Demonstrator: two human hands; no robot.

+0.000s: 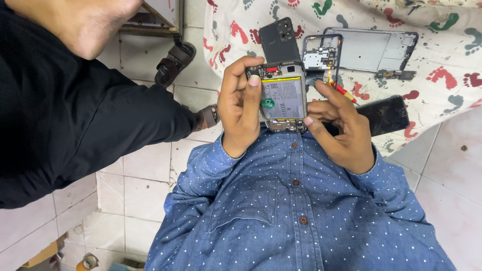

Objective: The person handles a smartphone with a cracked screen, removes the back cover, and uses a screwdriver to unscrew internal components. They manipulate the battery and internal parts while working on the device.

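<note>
Nearest the camera is a blue dotted shirt [301,211], buttoned down the front, with both sleeves reaching up to the hands. The left hand [242,108] is closed around the left edge of an opened phone [282,98], thumb pressed on its upper corner, while the right hand [341,128] grips the lower right edge with its fingers curled and a red-handled tool [344,91] tucked among them (its tip is hidden). The phone is held just above the shirt, back cover off, its grey battery and circuit boards facing up. Beyond lies a white cloth [442,55] printed with coloured footprints, carrying a dark phone screen [386,114], a black back cover [278,40], a small phone frame [321,52] and a larger grey frame [374,49]. To the left, a black-clothed leg [85,115] rests on the tiled floor [145,165] beside a brown sandal [174,61].
</note>
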